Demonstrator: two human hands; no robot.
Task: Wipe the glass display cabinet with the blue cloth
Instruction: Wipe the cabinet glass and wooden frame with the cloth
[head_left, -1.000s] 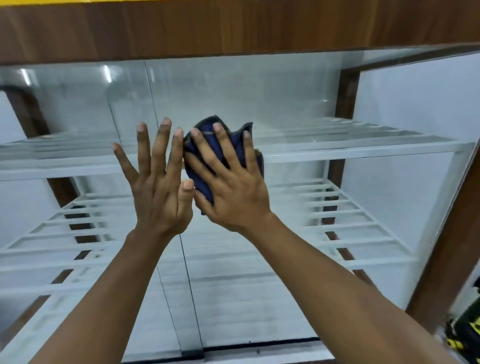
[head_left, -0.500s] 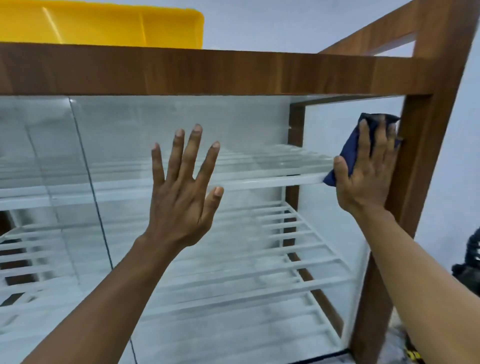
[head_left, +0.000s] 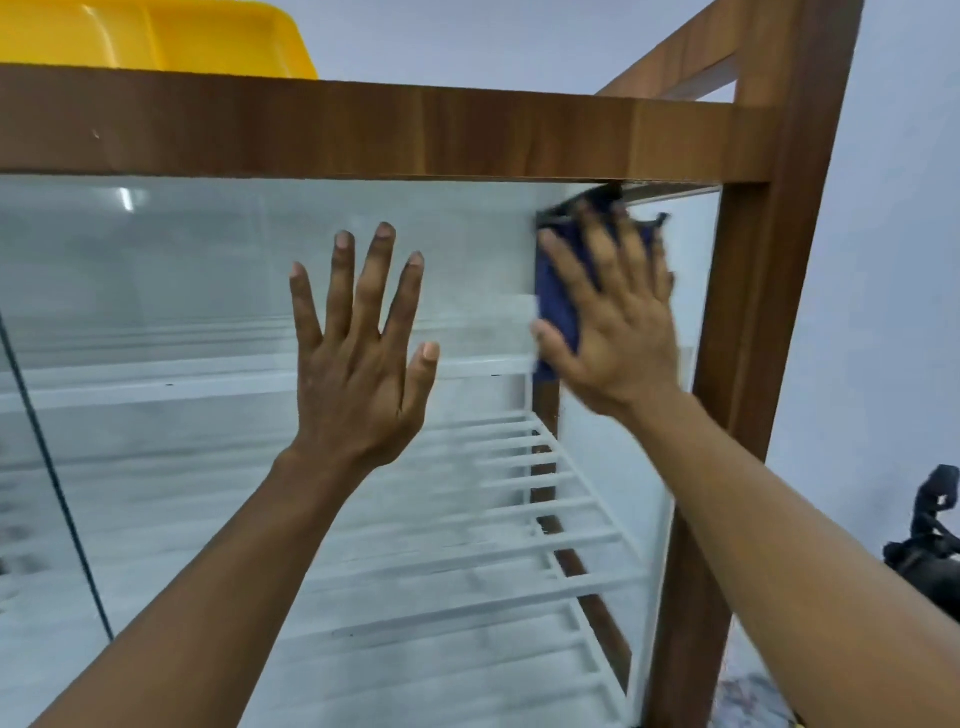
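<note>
The glass display cabinet (head_left: 208, 270) has a brown wooden frame and white slatted shelves behind its front pane. My left hand (head_left: 358, 353) lies flat on the glass with fingers spread, near the middle of the pane. At the pane's top right corner, just under the wooden top rail, my right hand (head_left: 613, 322) presses the dark blue cloth (head_left: 556, 306) flat against the glass with straight, spread fingers. Most of the cloth is hidden under that hand, which is blurred.
A yellow plastic tray (head_left: 156, 36) sits on top of the cabinet at the left. The wooden corner post (head_left: 753, 364) stands right of my right hand. A dark object (head_left: 930, 545) lies at the far right. A dark vertical seam (head_left: 52, 467) crosses the glass at left.
My right hand has carried the cloth from the middle of the pane out to the right post, then back left and up to the top right corner. My left hand stays flat on the glass.
</note>
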